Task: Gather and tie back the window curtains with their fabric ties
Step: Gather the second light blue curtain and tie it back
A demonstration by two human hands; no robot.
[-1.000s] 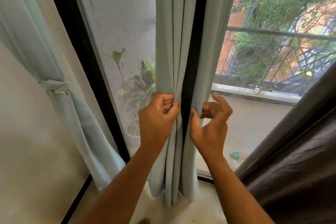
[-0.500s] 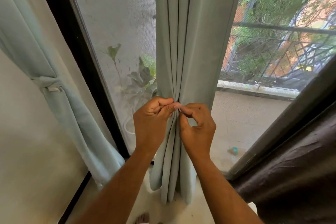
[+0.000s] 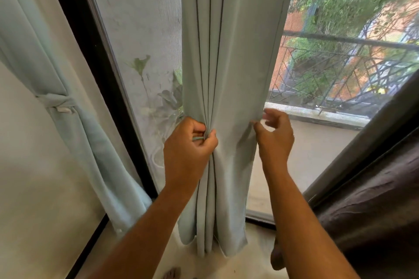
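A tied curtain [image 3: 90, 142] hangs at the left, a dark curtain [image 3: 374, 210] at the right. The left hand [image 3: 188, 145] grasps the gathered folds of the middle curtain [image 3: 231, 63]; the right hand [image 3: 275, 136] touches its right edge, and I cannot tell if it grasps.

Pale floor [image 3: 257, 263] below curtain [image 3: 229, 188], bare toes [image 3: 171, 273] on it.

A single wide-angle view from the person's head looks forward and down, close to the pale green curtain [image 3: 229, 75] hanging at centre; both forearms [image 3: 158, 222] reach in from the near edge, a tied curtain [image 3: 95, 156] sits left, the balcony railing [image 3: 340, 68] far right
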